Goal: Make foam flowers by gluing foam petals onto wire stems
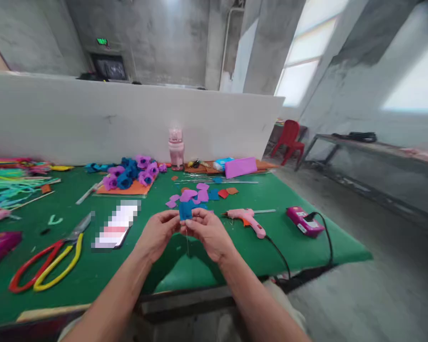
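Note:
Above the green table (171, 273), a blue paper petal piece (186, 210) on a thin wire stem (187, 243) is held between both hands. The fingertips of my left hand (160, 232) pinch its left edge. My right hand (209, 232) grips it from the right, thumb across the lower front. The wire points down below the fingers. Just beyond the hands lie loose purple petals (188, 195), with a blue piece (213, 194) and a red piece (223, 193). To the right rests a pink glue gun (246, 216) with a clear glue stick in it.
Red-and-yellow-handled scissors (59, 256) and a phone (117, 225) lie on the left. Purple and blue paper flowers (131, 173) rest on orange sheets. A pink bottle (176, 149) stands by the white partition (128, 121). A magenta power box (304, 221) with a cable is at right.

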Demonstrator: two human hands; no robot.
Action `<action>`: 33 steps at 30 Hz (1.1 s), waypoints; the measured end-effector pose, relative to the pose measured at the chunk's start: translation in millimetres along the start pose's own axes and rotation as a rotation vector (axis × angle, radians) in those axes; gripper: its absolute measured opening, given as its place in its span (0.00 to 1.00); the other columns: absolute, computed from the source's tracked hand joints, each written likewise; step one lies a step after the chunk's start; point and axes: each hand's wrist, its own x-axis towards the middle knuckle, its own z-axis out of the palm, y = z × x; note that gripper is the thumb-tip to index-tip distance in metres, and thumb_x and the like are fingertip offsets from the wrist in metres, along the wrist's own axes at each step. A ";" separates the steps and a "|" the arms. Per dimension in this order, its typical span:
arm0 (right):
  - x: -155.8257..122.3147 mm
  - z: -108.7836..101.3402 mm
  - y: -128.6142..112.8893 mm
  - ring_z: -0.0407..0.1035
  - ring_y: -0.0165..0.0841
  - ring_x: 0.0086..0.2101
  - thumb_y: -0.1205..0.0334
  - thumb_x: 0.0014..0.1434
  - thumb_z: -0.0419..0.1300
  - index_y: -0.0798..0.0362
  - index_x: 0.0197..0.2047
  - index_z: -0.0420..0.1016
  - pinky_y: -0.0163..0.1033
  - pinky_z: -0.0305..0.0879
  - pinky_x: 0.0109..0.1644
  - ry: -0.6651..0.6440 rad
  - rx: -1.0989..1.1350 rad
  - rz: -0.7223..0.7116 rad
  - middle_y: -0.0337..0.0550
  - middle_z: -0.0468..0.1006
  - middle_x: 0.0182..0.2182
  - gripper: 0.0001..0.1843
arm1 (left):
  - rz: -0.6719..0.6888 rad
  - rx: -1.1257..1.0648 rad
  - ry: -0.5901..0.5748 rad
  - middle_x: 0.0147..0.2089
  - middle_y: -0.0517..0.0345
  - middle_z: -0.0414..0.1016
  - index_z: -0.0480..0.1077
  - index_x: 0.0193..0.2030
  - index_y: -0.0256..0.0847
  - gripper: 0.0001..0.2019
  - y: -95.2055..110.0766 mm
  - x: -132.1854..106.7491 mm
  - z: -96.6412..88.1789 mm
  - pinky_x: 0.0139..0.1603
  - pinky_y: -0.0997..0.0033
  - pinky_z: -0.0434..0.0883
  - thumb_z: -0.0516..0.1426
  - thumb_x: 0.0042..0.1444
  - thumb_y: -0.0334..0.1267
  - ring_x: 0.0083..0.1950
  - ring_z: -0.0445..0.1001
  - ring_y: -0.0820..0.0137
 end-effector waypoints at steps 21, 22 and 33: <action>-1.2 0.7 -2.1 0.70 0.25 0.24 0.61 0.38 0.69 0.56 0.29 0.67 0.32 0.67 0.34 0.052 -0.009 -0.010 0.35 0.74 0.22 0.17 | -0.063 -0.017 -0.007 0.23 0.60 0.72 0.74 0.26 0.35 0.07 -1.8 -2.9 -4.6 0.28 0.79 0.65 0.65 0.39 0.36 0.26 0.68 0.78; -1.0 0.7 -1.9 0.70 0.25 0.23 0.61 0.37 0.69 0.56 0.29 0.66 0.32 0.67 0.34 0.053 -0.002 -0.009 0.35 0.74 0.22 0.17 | -0.058 -0.021 -0.002 0.22 0.60 0.72 0.74 0.25 0.35 0.07 -2.1 -3.1 -3.7 0.28 0.80 0.65 0.65 0.39 0.36 0.25 0.68 0.78; -0.2 2.6 -0.7 0.69 0.24 0.22 0.63 0.38 0.68 0.55 0.29 0.65 0.30 0.65 0.32 0.102 -0.027 -0.020 0.32 0.72 0.20 0.17 | -0.063 -0.027 0.024 0.23 0.58 0.72 0.74 0.25 0.33 0.08 -0.7 -5.2 2.0 0.28 0.79 0.65 0.64 0.40 0.37 0.25 0.67 0.78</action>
